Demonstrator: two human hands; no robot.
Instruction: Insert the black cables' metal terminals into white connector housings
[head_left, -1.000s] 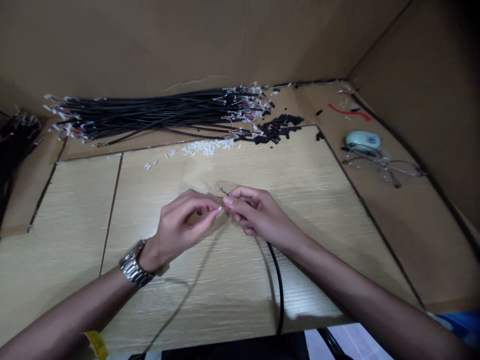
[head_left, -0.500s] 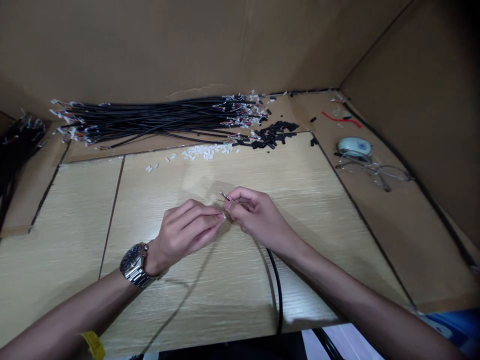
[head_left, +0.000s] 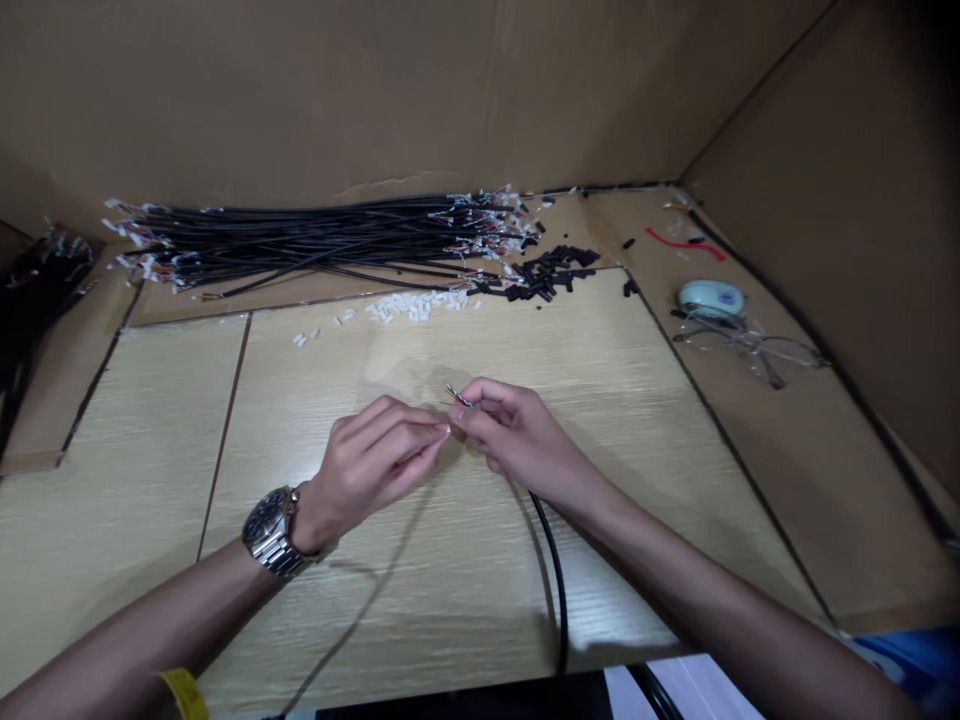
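Note:
My right hand [head_left: 517,425] pinches the end of a black cable [head_left: 559,590], whose thin coloured wires [head_left: 459,396] stick out past the thumb and forefinger. From under that hand the cable curves down over the table's front edge. Just left of it, my left hand [head_left: 386,450] is closed in a pinch on a small white connector [head_left: 448,430], of which only the tip shows at the fingertips. The two hands' fingertips nearly meet. A metal wristwatch [head_left: 270,530] is on my left wrist.
Behind the hands lie a bundle of black cables [head_left: 315,235], loose white connectors [head_left: 416,305] and short black sleeves [head_left: 544,272]. At the right are a pale green case-like object [head_left: 711,298], eyeglasses [head_left: 780,352] and a red strip [head_left: 686,243]. Cardboard walls [head_left: 375,100] enclose the table.
Both hands stay almost in place. The wires in my right hand have shifted slightly to the right, and the view has moved a little.

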